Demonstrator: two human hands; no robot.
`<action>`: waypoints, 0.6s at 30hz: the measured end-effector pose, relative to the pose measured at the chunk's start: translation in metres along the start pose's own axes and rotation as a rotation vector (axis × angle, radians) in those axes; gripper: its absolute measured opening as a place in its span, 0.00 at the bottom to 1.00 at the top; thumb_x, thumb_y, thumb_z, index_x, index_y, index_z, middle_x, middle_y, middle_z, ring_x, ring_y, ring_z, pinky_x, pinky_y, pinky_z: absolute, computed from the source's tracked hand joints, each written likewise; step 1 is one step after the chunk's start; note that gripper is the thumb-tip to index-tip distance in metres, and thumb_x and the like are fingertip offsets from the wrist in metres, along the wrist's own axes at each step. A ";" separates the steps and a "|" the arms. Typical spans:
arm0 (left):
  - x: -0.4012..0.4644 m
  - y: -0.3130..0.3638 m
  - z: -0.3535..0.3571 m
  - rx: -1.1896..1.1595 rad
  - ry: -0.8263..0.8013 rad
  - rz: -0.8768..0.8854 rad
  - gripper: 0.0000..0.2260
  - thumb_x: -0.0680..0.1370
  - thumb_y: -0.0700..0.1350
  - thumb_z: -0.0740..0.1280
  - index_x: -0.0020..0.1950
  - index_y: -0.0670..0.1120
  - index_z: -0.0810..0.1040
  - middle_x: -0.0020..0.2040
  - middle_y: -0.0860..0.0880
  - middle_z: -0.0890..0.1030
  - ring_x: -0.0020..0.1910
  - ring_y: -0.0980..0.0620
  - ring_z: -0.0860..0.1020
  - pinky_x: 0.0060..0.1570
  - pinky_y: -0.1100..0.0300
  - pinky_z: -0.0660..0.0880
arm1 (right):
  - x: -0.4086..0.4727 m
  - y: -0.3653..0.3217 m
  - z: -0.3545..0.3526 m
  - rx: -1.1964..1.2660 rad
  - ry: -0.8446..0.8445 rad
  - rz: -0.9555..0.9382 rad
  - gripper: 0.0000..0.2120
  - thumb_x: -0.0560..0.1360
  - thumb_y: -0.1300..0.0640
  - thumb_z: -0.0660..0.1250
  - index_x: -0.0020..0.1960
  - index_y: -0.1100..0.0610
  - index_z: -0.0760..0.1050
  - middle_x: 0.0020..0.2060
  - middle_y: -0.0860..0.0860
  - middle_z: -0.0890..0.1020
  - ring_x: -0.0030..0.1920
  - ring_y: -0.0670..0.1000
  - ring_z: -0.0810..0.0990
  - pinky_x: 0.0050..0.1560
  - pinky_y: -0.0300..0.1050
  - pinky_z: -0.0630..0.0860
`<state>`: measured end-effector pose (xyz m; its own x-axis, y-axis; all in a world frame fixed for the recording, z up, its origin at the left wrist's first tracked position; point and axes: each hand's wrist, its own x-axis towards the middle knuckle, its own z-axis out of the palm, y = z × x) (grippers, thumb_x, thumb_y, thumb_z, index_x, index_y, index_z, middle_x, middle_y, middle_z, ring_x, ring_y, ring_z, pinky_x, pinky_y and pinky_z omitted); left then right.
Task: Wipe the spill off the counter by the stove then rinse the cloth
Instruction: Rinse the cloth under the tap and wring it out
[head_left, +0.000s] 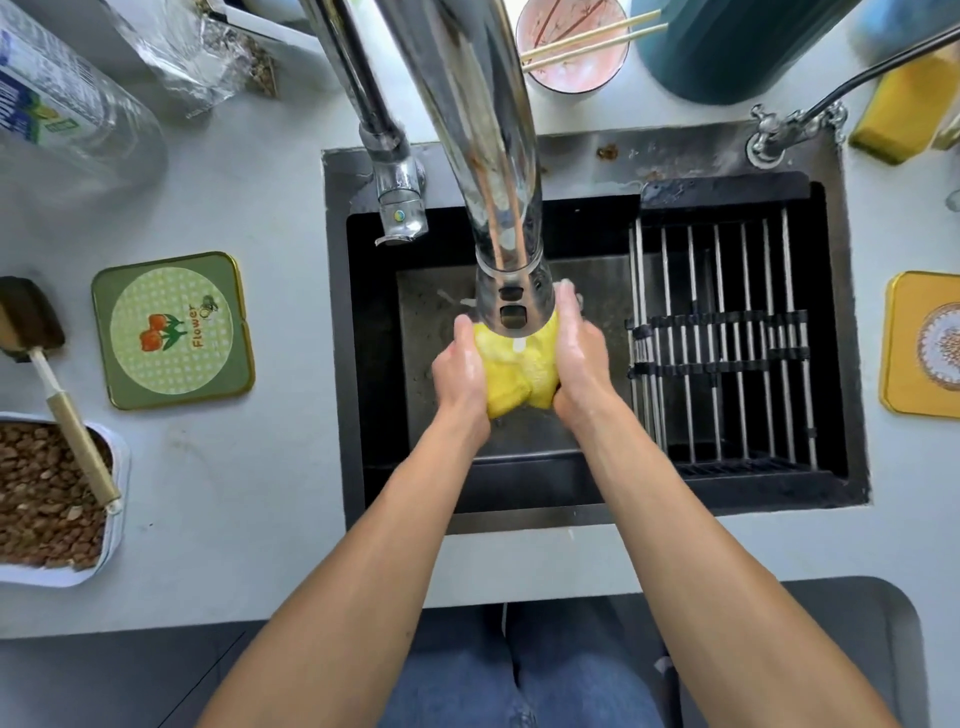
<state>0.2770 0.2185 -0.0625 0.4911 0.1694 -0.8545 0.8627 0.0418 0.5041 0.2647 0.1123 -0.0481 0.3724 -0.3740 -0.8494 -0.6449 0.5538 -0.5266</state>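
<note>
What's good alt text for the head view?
Both hands, left hand and right hand, squeeze a yellow cloth under the faucet over a dark sink. A metal rack sits in the sink's right side.

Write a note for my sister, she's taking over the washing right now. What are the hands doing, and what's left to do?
Left hand: shut on the yellow cloth, gripping its left side.
Right hand: shut on the cloth's right side.
The cloth is bunched between both hands, over the sink basin, right under the faucet spout. Hands look wet; a little water shows at the spout.
Done: cloth is at the sink and the rinse is under way. The stove counter is out of view, so the wipe can't be checked.
Left: finish rinsing, squeeze it out, put it down.
</note>
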 end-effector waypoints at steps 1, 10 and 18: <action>-0.004 0.002 0.005 -0.035 -0.025 0.021 0.15 0.84 0.53 0.64 0.48 0.45 0.84 0.47 0.48 0.87 0.49 0.44 0.86 0.51 0.48 0.84 | 0.004 0.000 -0.001 0.007 0.062 -0.001 0.25 0.82 0.38 0.64 0.56 0.61 0.81 0.41 0.53 0.85 0.39 0.53 0.86 0.36 0.45 0.82; 0.002 0.004 0.017 0.435 0.062 0.271 0.13 0.75 0.58 0.70 0.41 0.49 0.79 0.38 0.53 0.82 0.39 0.50 0.80 0.38 0.61 0.73 | -0.008 0.026 0.004 -0.083 -0.135 0.066 0.26 0.83 0.38 0.62 0.40 0.57 0.81 0.31 0.54 0.82 0.29 0.52 0.81 0.28 0.44 0.74; 0.009 -0.003 -0.013 -0.289 -0.230 -0.198 0.21 0.85 0.56 0.64 0.69 0.43 0.83 0.60 0.42 0.88 0.51 0.43 0.89 0.40 0.51 0.84 | 0.012 0.015 -0.020 -0.100 -0.031 -0.077 0.27 0.77 0.31 0.67 0.48 0.57 0.82 0.45 0.52 0.89 0.50 0.59 0.89 0.55 0.61 0.85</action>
<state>0.2770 0.2331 -0.0696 0.3620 -0.0929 -0.9275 0.8896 0.3316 0.3140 0.2456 0.1012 -0.0656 0.4434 -0.3883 -0.8078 -0.6760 0.4470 -0.5859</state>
